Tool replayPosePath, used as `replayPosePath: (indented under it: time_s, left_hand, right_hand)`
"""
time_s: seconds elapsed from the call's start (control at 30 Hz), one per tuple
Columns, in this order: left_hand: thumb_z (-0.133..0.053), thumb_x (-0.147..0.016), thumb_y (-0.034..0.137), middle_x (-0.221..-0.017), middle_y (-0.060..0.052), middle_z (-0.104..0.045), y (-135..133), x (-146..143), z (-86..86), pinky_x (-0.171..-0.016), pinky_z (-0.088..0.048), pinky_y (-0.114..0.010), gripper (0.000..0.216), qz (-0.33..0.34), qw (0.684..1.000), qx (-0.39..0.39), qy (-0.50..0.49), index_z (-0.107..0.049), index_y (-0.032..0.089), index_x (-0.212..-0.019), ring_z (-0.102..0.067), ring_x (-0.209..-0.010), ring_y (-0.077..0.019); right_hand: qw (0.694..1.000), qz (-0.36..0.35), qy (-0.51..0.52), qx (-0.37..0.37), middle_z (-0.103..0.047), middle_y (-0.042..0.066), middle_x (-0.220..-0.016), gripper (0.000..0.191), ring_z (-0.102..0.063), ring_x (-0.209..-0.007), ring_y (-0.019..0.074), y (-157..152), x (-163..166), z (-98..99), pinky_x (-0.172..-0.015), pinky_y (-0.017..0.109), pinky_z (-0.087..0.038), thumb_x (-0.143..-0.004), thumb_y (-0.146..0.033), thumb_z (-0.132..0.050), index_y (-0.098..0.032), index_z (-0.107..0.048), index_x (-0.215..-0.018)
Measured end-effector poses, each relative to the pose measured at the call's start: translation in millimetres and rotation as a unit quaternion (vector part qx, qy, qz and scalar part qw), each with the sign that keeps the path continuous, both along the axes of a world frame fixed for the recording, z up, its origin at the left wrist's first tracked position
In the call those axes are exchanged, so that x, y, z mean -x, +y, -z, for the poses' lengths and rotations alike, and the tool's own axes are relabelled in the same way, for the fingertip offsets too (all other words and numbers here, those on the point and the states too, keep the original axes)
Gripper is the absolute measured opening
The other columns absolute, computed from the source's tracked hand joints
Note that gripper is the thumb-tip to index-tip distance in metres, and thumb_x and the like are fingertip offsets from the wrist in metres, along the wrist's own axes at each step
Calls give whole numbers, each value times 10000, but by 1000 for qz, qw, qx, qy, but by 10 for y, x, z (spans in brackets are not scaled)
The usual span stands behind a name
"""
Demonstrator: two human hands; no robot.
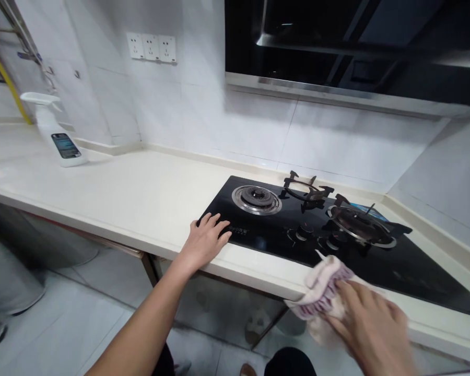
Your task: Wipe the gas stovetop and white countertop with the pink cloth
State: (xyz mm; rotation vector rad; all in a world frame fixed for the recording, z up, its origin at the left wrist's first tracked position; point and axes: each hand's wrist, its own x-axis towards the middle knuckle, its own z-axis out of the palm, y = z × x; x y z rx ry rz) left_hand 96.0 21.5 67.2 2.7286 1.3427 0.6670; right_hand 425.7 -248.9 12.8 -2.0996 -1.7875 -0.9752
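Observation:
A black glass gas hob (266, 235) is set into the cream worktop (141, 198). My left hand (206, 243) lies flat on the hob's front left corner, fingers spread, holding nothing. My right hand (370, 326) presses a pink and white cloth (323, 290) against the front edge of the hob and worktop; the fingers lie over the cloth. The left burner (256, 199) is bare, its black pan support (307, 190) lifted off and resting between the burners. The right burner (360, 224) keeps its support. Knobs (303, 232) sit at the hob's front centre.
A white spray bottle (57, 130) stands at the far left of the worktop near the wall. A dark extractor hood (352, 52) hangs above the hob. Wall sockets (151, 47) are on the tiled wall. Below the worktop is open floor.

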Motion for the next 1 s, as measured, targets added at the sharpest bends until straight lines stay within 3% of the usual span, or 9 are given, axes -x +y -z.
replayPosePath:
  time_s: [0.13,0.23,0.33,0.43,0.57,0.73,0.87,1.0]
  left_hand:
    - [-431,-1069,462,-1606,-119,-542,-4,-6,-13,-1184,-356,-636,458,-9,1000,-2,10,-644,290,-1436,-396,-1536,-377]
    - [-447,-1064,452,-1601,-116,-549,-6,-10,-27,-1176,-369,-627,445,-14,1000,-5,16,-649,293,-1428,-405,-1531,-374]
    - [-435,-1069,422,-1594,-110,-557,-6,-5,-43,-1175,-378,-611,433,-15,1000,-12,21,-646,298,-1427,-426,-1520,-355]
    - [-420,-1074,397,-1603,-116,-547,-10,3,-59,-1173,-384,-606,436,-16,999,-9,27,-641,285,-1432,-434,-1518,-344]
    - [-439,-1069,426,-1593,-121,-558,-16,2,-57,-1168,-384,-622,432,-13,1000,-10,25,-652,288,-1418,-434,-1517,-350]
    - [-453,-1066,435,-1605,-125,-545,-4,-1,-36,-1186,-357,-646,439,-10,1000,-2,14,-656,273,-1421,-410,-1535,-372]
    - [-453,-1070,446,-1623,-115,-525,0,-2,-48,-1201,-345,-634,447,-12,1000,5,17,-642,277,-1438,-385,-1552,-365]
    - [-457,-1071,461,-1631,-98,-519,-10,-8,-75,-1218,-337,-612,444,-16,1000,18,18,-639,301,-1443,-379,-1559,-352]
  right_hand:
    - [994,-92,59,3,-675,156,-1185,461,-601,-1055,362,639,1005,-272,-947,559,-456,-877,-480,-745,-240,-644,-1257]
    - [988,-136,67,15,-625,113,-1307,472,-596,-1148,293,1026,1545,-321,-1012,524,-502,-961,-544,-686,-221,-623,-1300]
    - [985,-159,68,23,-617,95,-1331,441,-597,-1165,270,1237,1847,-275,-1030,507,-510,-994,-519,-657,-213,-619,-1310]
    - [978,-188,88,20,-663,102,-1283,455,-591,-1134,289,1272,1909,-235,-1045,501,-447,-894,-416,-782,-231,-634,-1281]
    - [964,-229,132,-4,-691,68,-1291,621,-589,-1179,294,1069,1603,-185,-1059,466,-366,-732,-316,-906,-255,-607,-1273]
    - [981,-168,96,-26,-699,57,-1303,559,-605,-1200,288,541,734,-17,-1052,456,-357,-794,-247,-776,-285,-588,-1318]
    - [992,-121,-20,-16,-679,108,-1356,559,-602,-1240,340,10,-121,189,-1052,511,-375,-866,-373,-669,-250,-560,-1400]
    - [996,-71,-44,-34,-673,153,-1366,582,-626,-1208,398,-493,-922,331,-1015,576,-417,-900,-510,-576,-227,-562,-1409]
